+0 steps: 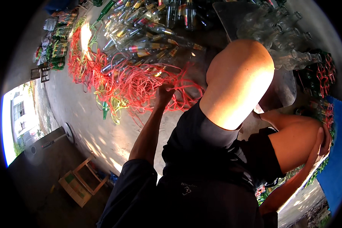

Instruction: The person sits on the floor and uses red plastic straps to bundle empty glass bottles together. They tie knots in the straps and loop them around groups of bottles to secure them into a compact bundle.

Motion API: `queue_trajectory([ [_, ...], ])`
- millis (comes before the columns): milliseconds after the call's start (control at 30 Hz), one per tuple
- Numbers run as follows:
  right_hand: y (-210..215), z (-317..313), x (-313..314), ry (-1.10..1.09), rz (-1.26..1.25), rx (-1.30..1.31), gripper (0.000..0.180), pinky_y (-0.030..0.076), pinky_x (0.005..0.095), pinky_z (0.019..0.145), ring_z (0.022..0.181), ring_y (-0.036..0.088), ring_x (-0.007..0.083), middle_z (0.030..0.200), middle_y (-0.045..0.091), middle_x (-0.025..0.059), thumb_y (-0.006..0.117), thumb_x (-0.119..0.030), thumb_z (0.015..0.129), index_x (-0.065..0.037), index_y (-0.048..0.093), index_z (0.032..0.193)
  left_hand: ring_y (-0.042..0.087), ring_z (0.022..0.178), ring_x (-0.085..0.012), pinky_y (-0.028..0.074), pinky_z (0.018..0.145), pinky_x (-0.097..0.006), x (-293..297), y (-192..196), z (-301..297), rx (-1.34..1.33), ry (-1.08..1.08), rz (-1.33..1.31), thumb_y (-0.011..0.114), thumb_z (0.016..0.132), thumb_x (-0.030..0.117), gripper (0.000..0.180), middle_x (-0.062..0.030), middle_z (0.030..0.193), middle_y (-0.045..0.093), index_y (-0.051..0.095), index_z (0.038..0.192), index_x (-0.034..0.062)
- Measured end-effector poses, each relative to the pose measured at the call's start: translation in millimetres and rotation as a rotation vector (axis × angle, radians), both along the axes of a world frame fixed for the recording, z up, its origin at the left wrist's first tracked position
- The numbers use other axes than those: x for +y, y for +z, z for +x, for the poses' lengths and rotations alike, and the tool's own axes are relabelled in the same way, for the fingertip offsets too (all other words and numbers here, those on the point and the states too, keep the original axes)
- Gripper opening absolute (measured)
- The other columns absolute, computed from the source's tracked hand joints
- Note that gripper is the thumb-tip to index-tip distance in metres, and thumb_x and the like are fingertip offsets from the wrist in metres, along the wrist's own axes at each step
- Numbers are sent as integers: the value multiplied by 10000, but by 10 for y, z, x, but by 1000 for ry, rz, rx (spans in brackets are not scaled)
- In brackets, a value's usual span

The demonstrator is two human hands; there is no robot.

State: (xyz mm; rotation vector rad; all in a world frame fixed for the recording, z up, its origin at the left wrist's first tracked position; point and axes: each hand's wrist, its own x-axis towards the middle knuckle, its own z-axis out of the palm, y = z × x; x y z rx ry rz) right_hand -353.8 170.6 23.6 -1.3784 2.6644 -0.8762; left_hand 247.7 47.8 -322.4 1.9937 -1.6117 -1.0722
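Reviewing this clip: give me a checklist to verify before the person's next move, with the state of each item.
1. Left hand at the red strapping: ok, among the strands.
2. Left hand's grip firm: cannot tell, strands and shadow obscure the fingers.
3. Right hand clear of the strapping: ok, at the right knee.
4. Strands separated: not ok, tangled, with yellow-green strands mixed in.
5. Strapping clear of the glass bottles: not ok, the heaps meet.

Glare on thigh (231, 95); floor (78, 110) sun-dappled; edges bent, black.
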Motion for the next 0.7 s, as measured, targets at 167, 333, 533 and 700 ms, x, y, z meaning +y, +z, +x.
queue_trajectory([
  [167, -16, -62, 47, 1, -19, -22, 379, 498, 401, 1053, 1201, 645, 291, 1316, 689, 139, 676, -338, 1026, -46, 736, 1260, 738, 958, -189, 572, 840, -327, 135, 879, -147, 370, 237, 83, 777, 872, 172, 307, -126, 1043, 791, 786, 1111, -20],
  [333, -13, -127, 98, 85, -28, 3, 385, 499, 397, 1050, 1197, 646, 283, 1307, 688, 141, 669, -337, 1033, -43, 721, 1277, 723, 901, -169, 565, 829, -308, 213, 1626, -223, 651, 376, -1, 736, 915, 86, 223, -103, 987, 766, 753, 1106, -30],
  [533, -53, -221, 156, 93, -54, -44, 355, 504, 379, 1041, 1170, 651, 266, 1291, 687, 132, 690, -291, 1028, -42, 710, 1280, 723, 862, -181, 602, 800, -343, 146, 2494, -357, 859, 392, -241, 707, 961, 42, 186, -117, 1011, 747, 721, 1140, -7],
  [700, 106, 340, 84, 280, -287, -193, 350, 494, 348, 1053, 1185, 666, 226, 1320, 681, 134, 658, -223, 1049, -14, 670, 1330, 579, 731, -80, 489, 644, -243, 159, 3336, -493, 891, 257, -452, 670, 988, 52, 183, -76, 1024, 733, 720, 1160, 14],
])
